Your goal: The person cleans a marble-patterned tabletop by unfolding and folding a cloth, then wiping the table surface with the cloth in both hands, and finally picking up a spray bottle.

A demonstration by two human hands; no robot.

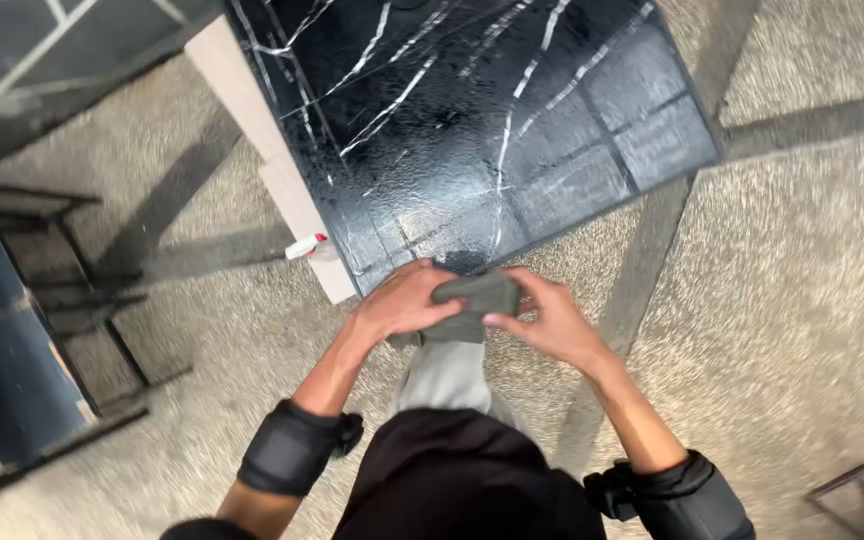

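Left hand: the left hand (404, 300) is laid palm-down over the left end of a grey cloth (477, 297), fingers curled onto it in a grasp.
Right hand: the right hand (549, 322) is closed on the cloth's right end, thumb under and fingers over its edge.
Cloth: it is held bunched between both hands, just below the near edge of the black slab (482, 120), above a grey trouser leg (444, 377).
Arms: both forearms are bent inward toward the cloth; a black elbow pad (290, 447) is worn on the left arm, another (677, 495) on the right.
Slab: a glossy black stone slab with white veins is seen beyond the cloth, wet-looking, with window reflections.
Bottle: a small white bottle with a red cap (310, 245) lies left of the slab's near corner.
Floor: speckled beige flooring (802, 300) with grey strips is spread around the slab.
Frames: dark metal frames (82, 300) are set well left of the slab.
Unclear: the slab's top is cut off; the edges of the view are blurred.
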